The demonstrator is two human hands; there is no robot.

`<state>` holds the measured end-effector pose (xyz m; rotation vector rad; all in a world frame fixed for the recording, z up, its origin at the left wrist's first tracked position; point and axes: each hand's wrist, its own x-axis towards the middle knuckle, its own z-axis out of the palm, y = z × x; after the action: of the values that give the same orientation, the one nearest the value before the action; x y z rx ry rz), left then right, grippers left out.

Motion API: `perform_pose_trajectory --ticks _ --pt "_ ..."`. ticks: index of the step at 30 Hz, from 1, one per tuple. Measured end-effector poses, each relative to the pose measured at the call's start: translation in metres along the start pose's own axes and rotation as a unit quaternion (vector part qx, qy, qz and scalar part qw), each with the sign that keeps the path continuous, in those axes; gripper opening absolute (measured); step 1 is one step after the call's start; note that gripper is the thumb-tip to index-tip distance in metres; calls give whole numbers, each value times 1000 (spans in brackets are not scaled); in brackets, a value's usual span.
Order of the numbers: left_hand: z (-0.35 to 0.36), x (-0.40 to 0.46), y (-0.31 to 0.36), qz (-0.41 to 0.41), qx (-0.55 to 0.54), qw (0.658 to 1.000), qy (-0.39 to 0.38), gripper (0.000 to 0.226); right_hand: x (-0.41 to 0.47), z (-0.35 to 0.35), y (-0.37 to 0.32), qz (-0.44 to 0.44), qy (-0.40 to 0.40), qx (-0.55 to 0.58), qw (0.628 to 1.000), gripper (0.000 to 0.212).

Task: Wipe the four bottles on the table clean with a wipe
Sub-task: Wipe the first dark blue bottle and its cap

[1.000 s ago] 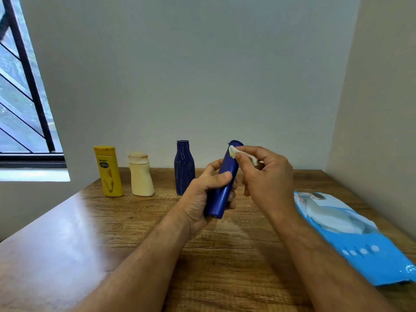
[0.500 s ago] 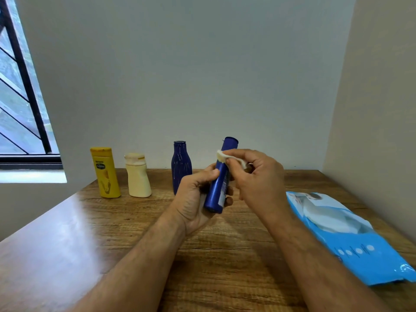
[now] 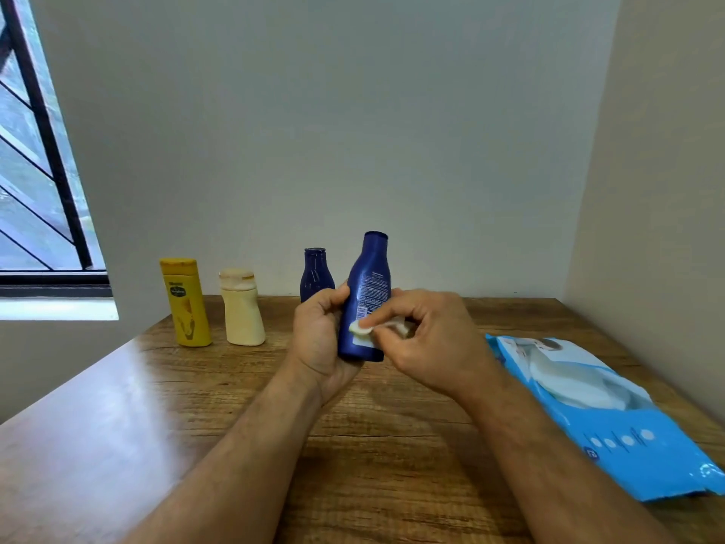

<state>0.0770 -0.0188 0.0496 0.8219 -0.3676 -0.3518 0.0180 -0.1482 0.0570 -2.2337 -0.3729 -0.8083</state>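
Now the held bottle [image 3: 367,296] stands nearly upright in the left hand [image 3: 319,339], its printed back label turned toward the camera; a second ago it leaned with a narrow edge showing and the cap tipped away. The left fingers curl round its lower left side with the thumb near its front edge, so it is gripped above the table [image 3: 117,406], not resting on it. The right hand [image 3: 427,339] has dropped from the cap down to the lower body, where thumb and forefinger pinch a small folded wipe [image 3: 363,329] and press it against the label near the base. The other right fingers are loosely curled behind

By my reading, the neck has had its pass and the wiping has moved to the flat back face, so this bottle is partway done, with the base probably left. The dark blue bottle [image 3: 314,274], cream bottle [image 3: 241,308] and yellow bottle [image 3: 184,302] stand in a row at the wall, untouched for now; whether any is already clean I cannot tell. The wipe pack [image 3: 612,418] lies to the right
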Motion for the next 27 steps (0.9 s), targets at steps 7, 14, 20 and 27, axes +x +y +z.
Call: perform_pose_trajectory --ticks 7,14,20,27 --pt "8 -3 -11 -28 55 998 -22 35 8 -6 6 19 218 -30 975 19" --pt "2 1 -1 6 4 1000 14 45 0 2 -5 37 -45 48 997 18" --pt "3 0 -5 21 28 999 -20 38 1 2 -3 36 52 69 996 13" --pt "9 -5 -8 28 89 995 -25 36 6 -3 3 43 200 73 976 14"
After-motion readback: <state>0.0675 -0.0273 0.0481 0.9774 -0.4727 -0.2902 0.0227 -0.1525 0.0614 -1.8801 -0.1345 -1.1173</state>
